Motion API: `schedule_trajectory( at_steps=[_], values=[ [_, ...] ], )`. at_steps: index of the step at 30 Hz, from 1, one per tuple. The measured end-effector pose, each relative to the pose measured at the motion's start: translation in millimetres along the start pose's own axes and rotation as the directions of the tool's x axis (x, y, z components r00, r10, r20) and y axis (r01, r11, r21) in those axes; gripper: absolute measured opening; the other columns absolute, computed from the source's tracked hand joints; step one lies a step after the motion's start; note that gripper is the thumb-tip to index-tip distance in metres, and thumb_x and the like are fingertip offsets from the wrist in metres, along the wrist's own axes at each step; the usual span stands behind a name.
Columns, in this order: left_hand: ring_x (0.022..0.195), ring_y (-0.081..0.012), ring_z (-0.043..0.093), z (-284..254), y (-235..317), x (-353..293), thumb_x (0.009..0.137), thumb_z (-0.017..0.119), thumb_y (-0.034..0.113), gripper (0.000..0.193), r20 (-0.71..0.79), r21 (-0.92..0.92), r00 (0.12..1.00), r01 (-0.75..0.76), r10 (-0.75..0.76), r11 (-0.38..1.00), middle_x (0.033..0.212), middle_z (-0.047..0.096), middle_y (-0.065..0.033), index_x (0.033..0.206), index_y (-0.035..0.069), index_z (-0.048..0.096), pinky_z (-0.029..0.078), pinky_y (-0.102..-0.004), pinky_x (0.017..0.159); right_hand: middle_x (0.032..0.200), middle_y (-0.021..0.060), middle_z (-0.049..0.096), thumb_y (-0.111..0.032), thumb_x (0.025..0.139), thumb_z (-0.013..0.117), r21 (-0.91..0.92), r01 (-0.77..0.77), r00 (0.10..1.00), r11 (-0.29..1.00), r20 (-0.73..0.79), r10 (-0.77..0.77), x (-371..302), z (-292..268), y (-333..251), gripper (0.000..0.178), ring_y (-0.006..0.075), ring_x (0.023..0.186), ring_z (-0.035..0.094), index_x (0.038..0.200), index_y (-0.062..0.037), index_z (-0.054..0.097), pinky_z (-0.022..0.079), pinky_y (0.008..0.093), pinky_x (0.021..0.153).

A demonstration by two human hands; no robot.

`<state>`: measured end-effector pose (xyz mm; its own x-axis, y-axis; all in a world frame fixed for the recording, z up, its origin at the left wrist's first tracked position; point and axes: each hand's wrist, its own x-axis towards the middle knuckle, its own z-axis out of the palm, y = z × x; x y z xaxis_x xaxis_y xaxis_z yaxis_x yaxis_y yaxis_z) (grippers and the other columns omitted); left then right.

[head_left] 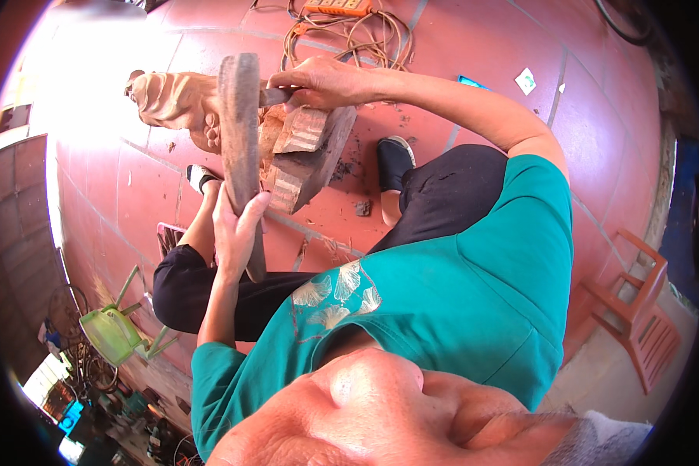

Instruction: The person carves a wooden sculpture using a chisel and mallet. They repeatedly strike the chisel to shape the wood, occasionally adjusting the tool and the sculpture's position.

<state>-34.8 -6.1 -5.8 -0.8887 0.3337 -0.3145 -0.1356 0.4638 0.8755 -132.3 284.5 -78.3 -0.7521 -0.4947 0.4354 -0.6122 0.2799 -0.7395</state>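
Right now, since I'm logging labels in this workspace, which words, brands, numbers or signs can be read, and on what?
No text can be read.
White paper: green mark, too small to make out.
Orange power strip: any lettering is too small to read.
Green shirt: pale leaf print, no words.
Wood carving: no lettering visible.

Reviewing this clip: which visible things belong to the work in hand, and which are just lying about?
In the work:
- wooden club, in left hand
- short tool, in right hand
- carved wood

Apparently unused:
- orange power strip
- green stool
- red chair
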Motion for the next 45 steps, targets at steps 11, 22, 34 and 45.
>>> schedule_trajectory(
  at_steps=[11, 22, 34, 45],
  values=[
    [0.064, -0.0108, 0.058, 5, -14, -6, 0.092, 0.069, 0.011, 0.024, -0.133, 0.129, 0.977, -0.149, 0.166, 0.98, 0.09, 0.06, -0.0076, 0.106, -0.001, 0.054, 0.048, -0.0254, 0.057, 0.089, 0.0157, 0.07, -0.017, 0.087, 0.073, 0.014, -0.06, 0.997, 0.998, 0.048, 0.059, 1, -2, -6, 0.034, 0.0343, 0.082, 0.068, 0.118, -0.008, 0.063, 0.05, 0.0432, 0.071],
    [0.066, -0.0129, 0.06, 5, -4, -11, 0.094, 0.062, 0.011, 0.023, -0.289, -0.094, 0.885, -0.406, 0.365, 0.909, 0.09, 0.061, -0.0078, 0.109, -0.003, 0.051, 0.05, -0.0269, 0.061, 0.093, 0.0141, 0.073, -0.015, 0.085, 0.075, -0.011, -0.085, 0.995, 0.996, 0.058, 0.085, 1, -4, -9, 0.038, 0.0319, 0.088, 0.071, 0.121, -0.0073, 0.063, 0.053, 0.0414, 0.075],
    [0.069, -0.0139, 0.062, -3, 1, -14, 0.092, 0.066, 0.012, 0.025, -0.301, -0.177, 0.833, -0.527, 0.464, 0.831, 0.091, 0.065, -0.009, 0.109, -0.002, 0.056, 0.052, -0.0282, 0.064, 0.091, 0.0149, 0.071, -0.016, 0.086, 0.073, 0.006, -0.055, 0.997, 0.998, 0.054, 0.055, -1, 0, -3, 0.036, 0.0333, 0.084, 0.069, 0.119, -0.0069, 0.063, 0.051, 0.0427, 0.074],
    [0.059, -0.0091, 0.054, 4, 1, -5, 0.092, 0.071, 0.022, 0.036, -0.086, 0.125, 0.983, -0.15, 0.162, 0.981, 0.08, 0.06, -0.0044, 0.112, -0.003, 0.055, 0.045, -0.0249, 0.054, 0.087, 0.0022, 0.066, -0.014, 0.094, 0.07, 0.33, -0.358, 0.926, 0.873, 0.009, 0.377, -26, -30, 49, 0.023, 0.0122, 0.084, 0.063, 0.112, -0.0033, 0.062, 0.051, 0.0318, 0.077]
  ],
)
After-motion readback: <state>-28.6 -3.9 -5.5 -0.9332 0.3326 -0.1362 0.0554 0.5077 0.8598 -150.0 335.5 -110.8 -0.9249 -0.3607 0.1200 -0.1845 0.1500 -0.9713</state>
